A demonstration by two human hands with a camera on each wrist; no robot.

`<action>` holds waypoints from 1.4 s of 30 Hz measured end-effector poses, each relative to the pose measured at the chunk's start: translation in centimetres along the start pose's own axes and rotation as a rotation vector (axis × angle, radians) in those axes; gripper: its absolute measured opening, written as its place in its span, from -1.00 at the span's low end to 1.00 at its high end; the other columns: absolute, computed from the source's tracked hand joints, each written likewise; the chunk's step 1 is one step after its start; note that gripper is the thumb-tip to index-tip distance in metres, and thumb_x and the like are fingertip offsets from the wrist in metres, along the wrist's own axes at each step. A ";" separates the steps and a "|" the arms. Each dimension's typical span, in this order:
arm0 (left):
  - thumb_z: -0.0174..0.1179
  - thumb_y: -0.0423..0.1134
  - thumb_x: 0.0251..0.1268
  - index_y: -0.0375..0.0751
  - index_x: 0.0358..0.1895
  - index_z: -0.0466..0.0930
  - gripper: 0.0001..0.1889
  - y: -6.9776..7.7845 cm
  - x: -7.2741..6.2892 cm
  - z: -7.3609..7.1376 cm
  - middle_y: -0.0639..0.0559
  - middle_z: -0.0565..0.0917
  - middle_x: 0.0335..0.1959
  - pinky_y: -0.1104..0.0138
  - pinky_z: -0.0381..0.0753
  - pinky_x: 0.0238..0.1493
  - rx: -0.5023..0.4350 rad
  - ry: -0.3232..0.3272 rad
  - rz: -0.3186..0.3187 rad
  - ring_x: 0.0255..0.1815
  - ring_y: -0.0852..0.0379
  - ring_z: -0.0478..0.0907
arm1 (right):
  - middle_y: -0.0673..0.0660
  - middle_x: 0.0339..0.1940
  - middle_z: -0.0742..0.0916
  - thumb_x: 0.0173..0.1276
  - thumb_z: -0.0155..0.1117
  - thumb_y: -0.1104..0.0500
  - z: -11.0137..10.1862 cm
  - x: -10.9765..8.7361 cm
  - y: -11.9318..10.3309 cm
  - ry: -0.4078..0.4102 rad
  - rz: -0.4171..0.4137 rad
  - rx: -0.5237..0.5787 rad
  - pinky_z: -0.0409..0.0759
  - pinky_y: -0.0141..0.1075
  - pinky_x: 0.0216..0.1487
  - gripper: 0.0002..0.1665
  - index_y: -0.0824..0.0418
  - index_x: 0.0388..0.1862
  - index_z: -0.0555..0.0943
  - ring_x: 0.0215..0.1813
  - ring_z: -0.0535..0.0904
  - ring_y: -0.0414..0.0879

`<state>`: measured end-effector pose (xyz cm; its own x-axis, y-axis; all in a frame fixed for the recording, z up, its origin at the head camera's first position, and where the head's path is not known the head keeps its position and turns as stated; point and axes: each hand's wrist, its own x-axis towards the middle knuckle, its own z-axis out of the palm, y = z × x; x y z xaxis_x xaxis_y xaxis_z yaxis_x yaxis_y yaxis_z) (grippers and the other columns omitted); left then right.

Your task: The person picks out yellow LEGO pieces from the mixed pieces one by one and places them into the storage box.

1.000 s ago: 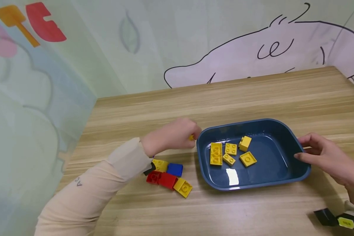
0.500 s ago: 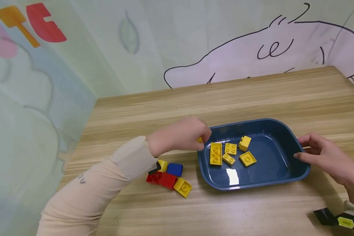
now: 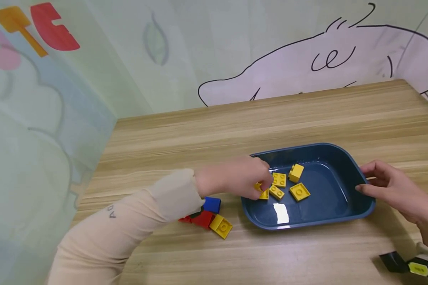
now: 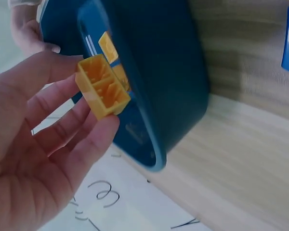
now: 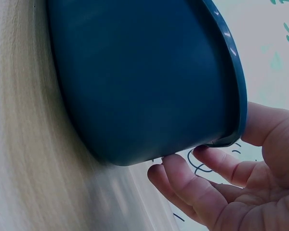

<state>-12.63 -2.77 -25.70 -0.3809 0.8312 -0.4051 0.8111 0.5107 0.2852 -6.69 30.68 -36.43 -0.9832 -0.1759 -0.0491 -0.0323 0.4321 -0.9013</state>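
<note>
My left hand [image 3: 240,176] is over the left end of a dark blue plastic tray [image 3: 328,194]. Between its thumb and fingertips it pinches a yellow toy building brick [image 4: 101,86], hollow underside showing in the left wrist view. Inside the tray lie several other yellow bricks, among them a square one [image 3: 300,192], a four-stud one [image 3: 279,179] and a small two-stud one [image 3: 276,192]. A longer yellow brick there is mostly hidden by the left hand. At the tray's right end, my right hand [image 3: 392,186] holds the rim, thumb inside and fingers against the outer wall [image 5: 149,86].
Left of the tray, a blue brick [image 3: 212,204], a red brick [image 3: 202,219] and a yellow brick [image 3: 221,226] lie on the wooden table [image 3: 271,257]. My left sleeve covers part of this group. A wall with drawings [image 3: 235,47] stands behind the table.
My left hand has moved right with the yellow brick, from beside the tray's left rim to above its inside. The right hand has stayed on the rim.
</note>
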 end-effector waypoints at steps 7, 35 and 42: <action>0.23 -0.25 0.20 -0.14 -0.21 0.64 -0.88 0.2 1.0 1.0 0.11 0.56 -0.25 0.57 0.39 -0.16 -0.029 -0.088 0.079 -0.18 0.21 0.42 | -0.25 -0.26 0.56 0.19 0.17 0.52 0.0 0.0 0.0 -0.004 0.005 -0.002 0.54 -0.48 -0.40 -0.63 0.12 -0.16 0.45 -0.28 0.55 -0.42; 0.24 -0.34 0.20 -0.15 -0.20 0.67 -0.87 1.2 2.9 3.8 0.15 0.63 -0.34 0.65 0.37 -0.17 -0.031 -0.253 0.238 -0.29 0.28 0.45 | -0.27 -0.26 0.56 0.18 0.19 0.50 0.1 0.0 0.0 0.005 0.013 -0.045 0.54 -0.47 -0.40 -0.68 0.19 -0.16 0.44 -0.28 0.56 -0.39; 0.25 -0.34 0.18 -0.15 -0.20 0.68 -0.87 0.7 3.3 4.3 0.16 0.64 -0.36 0.65 0.40 -0.20 -0.063 -0.279 0.208 -0.32 0.30 0.47 | -0.26 -0.26 0.56 0.18 0.18 0.51 0.0 0.0 0.0 0.004 0.010 -0.028 0.54 -0.47 -0.41 -0.66 0.16 -0.16 0.44 -0.28 0.55 -0.41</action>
<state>-11.40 -0.58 -30.57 -0.0673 0.8313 -0.5517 0.8261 0.3565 0.4364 -6.70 30.66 -36.41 -0.9842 -0.1677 -0.0561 -0.0276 0.4587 -0.8882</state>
